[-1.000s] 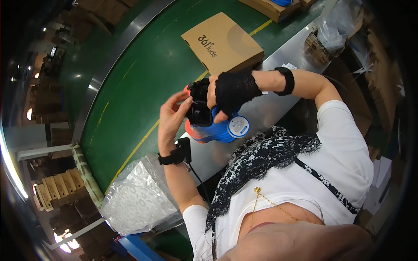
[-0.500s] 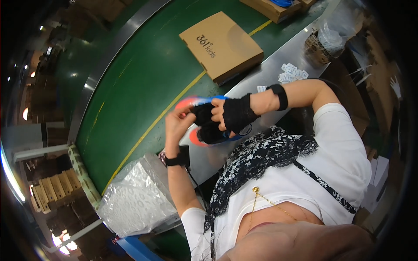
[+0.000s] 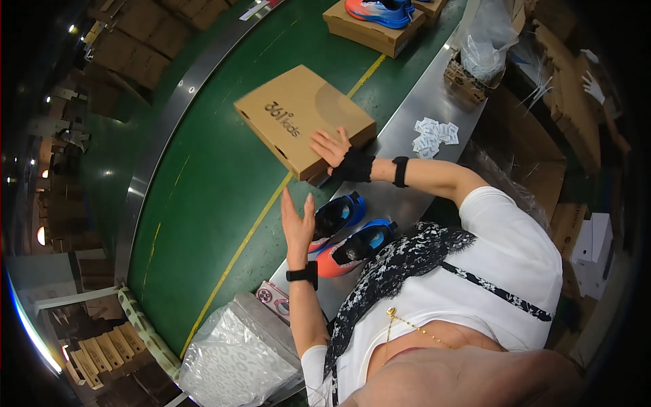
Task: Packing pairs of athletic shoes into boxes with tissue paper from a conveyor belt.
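Observation:
My right hand (image 3: 332,148), in a black fingerless wrist cover, lies with outstretched fingers on the near right edge of a closed brown shoebox (image 3: 291,108). My left hand (image 3: 298,220) is raised just short of the box's near corner, its thumb and fingers apart and nothing in them. Below it, on the metal table edge, rests a pair of blue and coral sneakers: the nearer shoe (image 3: 337,262) and the farther shoe (image 3: 357,210), which the left hand partly hides. Dark openings with blue insoles show in both.
Small white packets (image 3: 434,138) are heaped on the metal ledge (image 3: 400,152). Beyond them stands a carton (image 3: 468,78) with clear plastic. Up the green belt (image 3: 196,197), more sneakers (image 3: 383,12) sit on another shoebox (image 3: 363,34). A plastic-wrapped stack (image 3: 234,353) and a phone (image 3: 271,298) are near my left forearm.
Both hands have let go of the sneakers, which now stand on the metal edge. My right hand has moved onto the shoebox, and my left has opened toward it. The whole view has shifted.

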The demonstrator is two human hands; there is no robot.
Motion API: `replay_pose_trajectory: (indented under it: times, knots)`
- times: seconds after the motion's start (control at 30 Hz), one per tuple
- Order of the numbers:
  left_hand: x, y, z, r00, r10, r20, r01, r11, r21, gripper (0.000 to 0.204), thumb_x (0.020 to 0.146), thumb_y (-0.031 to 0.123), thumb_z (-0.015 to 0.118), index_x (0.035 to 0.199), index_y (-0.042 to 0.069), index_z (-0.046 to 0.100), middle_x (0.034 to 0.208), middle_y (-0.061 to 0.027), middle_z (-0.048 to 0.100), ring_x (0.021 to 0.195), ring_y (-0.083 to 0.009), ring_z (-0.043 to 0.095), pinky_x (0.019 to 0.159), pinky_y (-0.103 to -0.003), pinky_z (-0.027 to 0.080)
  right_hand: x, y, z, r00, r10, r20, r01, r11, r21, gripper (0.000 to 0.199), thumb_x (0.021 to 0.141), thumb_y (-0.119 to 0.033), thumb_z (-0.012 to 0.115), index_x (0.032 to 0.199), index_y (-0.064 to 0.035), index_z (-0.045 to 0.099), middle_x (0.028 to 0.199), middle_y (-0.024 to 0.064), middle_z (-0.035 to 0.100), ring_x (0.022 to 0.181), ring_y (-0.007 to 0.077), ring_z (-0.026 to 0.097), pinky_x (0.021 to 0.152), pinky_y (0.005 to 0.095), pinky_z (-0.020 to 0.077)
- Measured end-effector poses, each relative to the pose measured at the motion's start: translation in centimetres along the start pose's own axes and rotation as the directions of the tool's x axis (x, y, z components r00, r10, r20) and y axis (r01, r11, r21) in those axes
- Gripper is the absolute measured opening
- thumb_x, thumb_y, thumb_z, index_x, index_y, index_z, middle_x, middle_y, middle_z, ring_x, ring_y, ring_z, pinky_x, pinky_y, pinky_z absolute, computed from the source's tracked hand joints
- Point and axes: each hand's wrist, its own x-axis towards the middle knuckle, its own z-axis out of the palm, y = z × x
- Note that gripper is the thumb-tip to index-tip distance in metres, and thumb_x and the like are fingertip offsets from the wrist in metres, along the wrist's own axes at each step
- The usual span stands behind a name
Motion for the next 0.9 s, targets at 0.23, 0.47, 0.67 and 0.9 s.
replay_pose_trajectory:
  times: [0.23,0.47,0.67,0.9]
  knots:
    - [1.0,-2.4,1.0,0.946,-0.113,0.305,0.03,0.964,0.264,0.044,0.08,0.034,0.052,0.108,0.0,0.051,0.094,-0.0233,0.057,0.088,-0.0356,0.055,0.076,-0.037,0.043,0.6,5.5,-5.3,0.73,0.649,-0.214,-0.178,0.483,0.857,0.06,0.066,-0.023,0.063,0.116,0.0012,0.039,0.09,0.0156,0.054,0.09,0.0259,0.052,0.076,0.0328,0.0422]
    - [-0.1,-4.9,-0.4,0.983,-0.115,0.143,0.107,0.992,0.062,0.031,0.079,0.029,0.055,0.085,-0.001,0.061,0.072,-0.0162,0.061,0.065,-0.024,0.06,0.059,-0.032,0.045,-14.3,7.4,-0.8,0.863,0.451,0.227,-0.45,0.891,-0.057,0.043,0.076,-0.029,0.055,0.111,-0.0062,0.046,0.086,0.0129,0.053,0.082,0.0259,0.053,0.067,0.0379,0.0443]
    - [-4.3,-9.4,-5.1,0.966,-0.143,-0.215,0.067,0.943,-0.326,0.028,0.084,0.02,0.051,0.101,-0.001,0.056,0.091,-0.0094,0.06,0.079,-0.0159,0.057,0.065,-0.027,0.047,-13.5,5.6,0.3,0.935,0.353,0.028,-0.354,0.928,0.114,0.017,0.075,-0.013,0.052,0.09,-0.0055,0.052,0.078,0.0117,0.05,0.072,0.0269,0.053,0.062,0.036,0.0432]
    - [-16.6,-12.9,-18.7,0.585,-0.459,-0.669,0.43,0.875,-0.223,0.029,0.086,0.017,0.043,0.102,-0.005,0.053,0.098,-0.0148,0.057,0.086,-0.0216,0.056,0.074,-0.029,0.045,1.0,-4.1,-3.3,0.942,0.335,0.024,-0.276,0.733,0.622,0.038,0.072,-0.017,0.058,0.105,-0.0021,0.048,0.093,0.0175,0.051,0.081,0.0282,0.053,0.072,0.0349,0.0429]
